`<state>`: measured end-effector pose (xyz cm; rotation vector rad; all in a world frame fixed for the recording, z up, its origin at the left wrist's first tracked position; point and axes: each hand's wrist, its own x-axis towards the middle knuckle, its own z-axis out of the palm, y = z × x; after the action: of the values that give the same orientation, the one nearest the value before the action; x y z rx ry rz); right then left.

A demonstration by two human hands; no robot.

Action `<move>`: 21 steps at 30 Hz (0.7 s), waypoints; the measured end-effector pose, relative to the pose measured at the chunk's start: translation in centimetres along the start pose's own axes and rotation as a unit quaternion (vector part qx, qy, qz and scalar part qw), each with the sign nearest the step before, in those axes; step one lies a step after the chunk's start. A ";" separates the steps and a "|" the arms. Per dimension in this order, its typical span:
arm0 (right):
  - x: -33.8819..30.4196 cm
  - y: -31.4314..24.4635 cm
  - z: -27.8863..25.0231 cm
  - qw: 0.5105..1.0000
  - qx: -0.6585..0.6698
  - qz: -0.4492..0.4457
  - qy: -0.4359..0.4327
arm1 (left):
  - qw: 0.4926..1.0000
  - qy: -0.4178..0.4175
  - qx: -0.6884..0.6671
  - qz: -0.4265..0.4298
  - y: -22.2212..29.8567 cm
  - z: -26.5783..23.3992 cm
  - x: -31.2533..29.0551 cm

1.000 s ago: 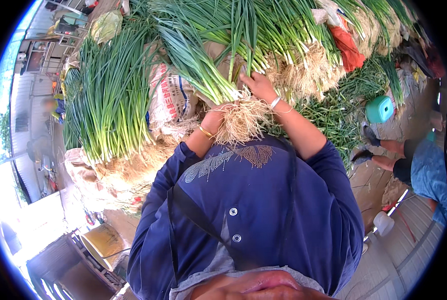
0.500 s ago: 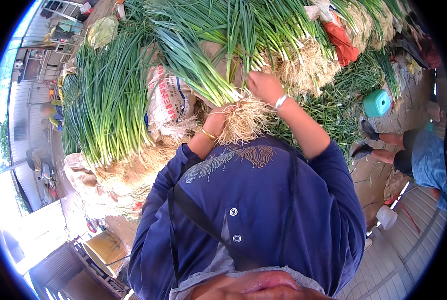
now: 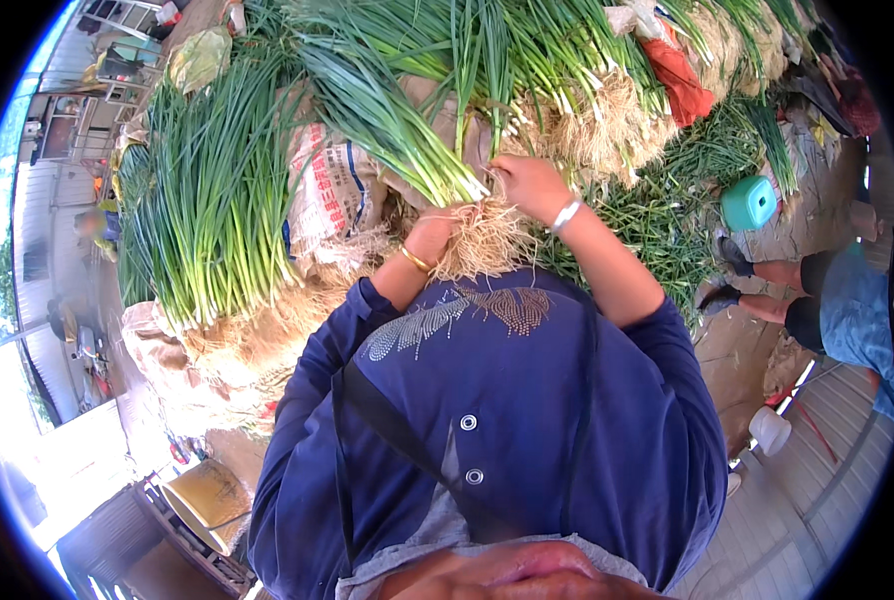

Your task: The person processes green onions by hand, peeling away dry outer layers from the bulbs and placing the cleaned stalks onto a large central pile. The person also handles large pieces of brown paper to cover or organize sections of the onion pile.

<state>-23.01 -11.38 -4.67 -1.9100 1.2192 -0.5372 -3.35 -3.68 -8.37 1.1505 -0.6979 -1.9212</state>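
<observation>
A woven sack (image 3: 329,195), white with red and blue print, lies crumpled between two heaps of green onions, just left of the hands. More sacks, tan and plain, sag under the left heap (image 3: 182,350). A pale plastic bag (image 3: 199,58) sits at the top left. No signs or screens show.

right hand (image 3: 529,185) has lifted higher onto the scallion bunch (image 3: 407,130).
</observation>
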 end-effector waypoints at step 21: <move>-0.5 -1.8 -2.4 0.917 0.371 0.120 -0.078 | 0.998 0.006 0.065 0.018 0.7 0.1 -1.4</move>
<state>-23.94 -11.50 -1.76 -1.1186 0.9392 -0.5927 -2.80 -2.91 -7.19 1.2195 -0.8419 -1.8604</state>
